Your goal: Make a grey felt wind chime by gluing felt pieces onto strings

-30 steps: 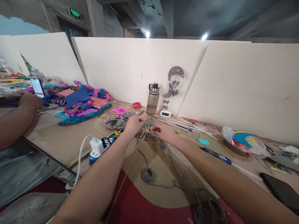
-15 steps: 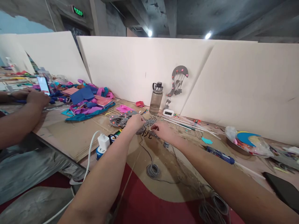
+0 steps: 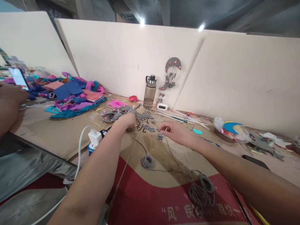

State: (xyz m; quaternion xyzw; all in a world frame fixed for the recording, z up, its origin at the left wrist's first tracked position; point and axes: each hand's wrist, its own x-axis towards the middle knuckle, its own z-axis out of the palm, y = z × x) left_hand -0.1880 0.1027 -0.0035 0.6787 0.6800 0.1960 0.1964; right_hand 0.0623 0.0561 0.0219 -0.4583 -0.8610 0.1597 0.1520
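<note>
Three gray cord coils (image 3: 147,161) on surface (image 3: 236,151) | left hand (image 3: 128,121): fingers curled, grasp cannot tell | right hand (image 3: 174,132): fingers loosely bent, hold cannot tell, near small gray cutouts (image 3: 148,128) | one bottle (image 3: 149,93) | two gray crescents (image 3: 172,62) against white panel (image 3: 105,62)

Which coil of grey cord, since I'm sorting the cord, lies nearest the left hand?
The small round coil, lying wholly on brown cardboard. The larger looped bundles reach over the red area, farther from the left hand.

The cardboard (image 3: 161,161) reads “机” in black, its red part (image 3: 145,200) “风”, “疾” and “凉快一” in pale print.
</note>
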